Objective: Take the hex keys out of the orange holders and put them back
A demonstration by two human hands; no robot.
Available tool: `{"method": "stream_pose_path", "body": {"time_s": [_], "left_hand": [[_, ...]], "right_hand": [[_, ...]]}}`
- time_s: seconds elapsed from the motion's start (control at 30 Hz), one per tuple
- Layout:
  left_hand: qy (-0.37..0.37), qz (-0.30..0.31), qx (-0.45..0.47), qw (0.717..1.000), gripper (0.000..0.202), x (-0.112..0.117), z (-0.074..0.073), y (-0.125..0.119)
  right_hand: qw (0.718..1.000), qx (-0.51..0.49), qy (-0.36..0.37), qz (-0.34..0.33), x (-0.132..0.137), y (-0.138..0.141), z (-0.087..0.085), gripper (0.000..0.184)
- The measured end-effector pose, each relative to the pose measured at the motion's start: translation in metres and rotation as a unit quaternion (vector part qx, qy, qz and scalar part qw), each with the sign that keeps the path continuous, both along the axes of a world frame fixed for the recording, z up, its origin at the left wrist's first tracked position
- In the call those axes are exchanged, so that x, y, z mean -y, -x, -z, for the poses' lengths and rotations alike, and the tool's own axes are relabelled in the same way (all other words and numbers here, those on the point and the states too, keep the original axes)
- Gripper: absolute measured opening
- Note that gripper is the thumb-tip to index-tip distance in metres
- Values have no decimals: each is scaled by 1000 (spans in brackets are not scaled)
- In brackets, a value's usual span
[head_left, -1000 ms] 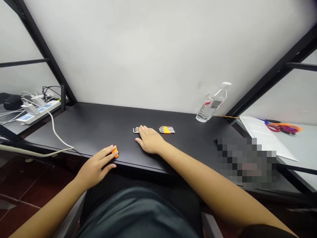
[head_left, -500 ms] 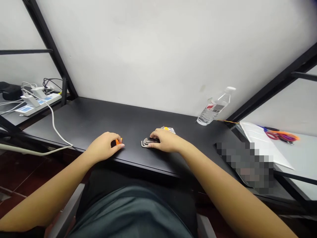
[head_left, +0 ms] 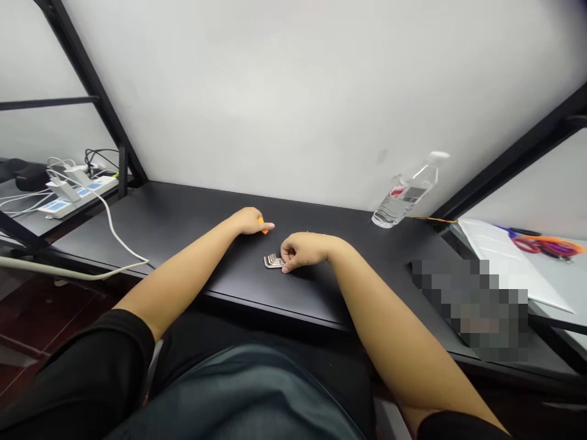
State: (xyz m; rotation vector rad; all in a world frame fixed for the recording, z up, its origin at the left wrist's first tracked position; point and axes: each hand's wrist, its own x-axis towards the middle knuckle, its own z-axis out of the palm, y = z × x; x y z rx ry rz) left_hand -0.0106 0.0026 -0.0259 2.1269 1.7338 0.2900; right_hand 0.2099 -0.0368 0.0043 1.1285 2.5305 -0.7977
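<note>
My left hand is curled round a small orange holder on the black desk, with only the holder's tip showing past my fingers. Just to its right, my right hand is closed on a bunch of silver hex keys that lie flat on the desk; their bent ends stick out to the left of my fingers. The second set of keys with the yellow holder is hidden behind my right hand.
A clear water bottle lies tilted by the wall at the back right. A power strip with white cables sits on the left shelf. White paper and scissors lie on the right table.
My left hand carried the orange holder from the desk's front edge up towards the middle. My right hand dragged the loose hex keys nearer and curled shut over them.
</note>
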Motion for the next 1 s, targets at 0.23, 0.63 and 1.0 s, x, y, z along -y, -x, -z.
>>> {"method": "stream_pose_path", "body": {"time_s": [0.23, 0.63, 1.0], "left_hand": [[-16, 44, 36, 998, 44, -12, 12, -8], [-152, 109, 288, 939, 27, -7, 24, -29], [-189, 133, 289, 929, 24, -5, 21, -20]], "right_hand": [[990, -141, 11, -4, -2, -20, 9, 35], [804, -537, -142, 212, -22, -28, 27, 30], [815, -532, -136, 184, -23, -27, 36, 26]]}}
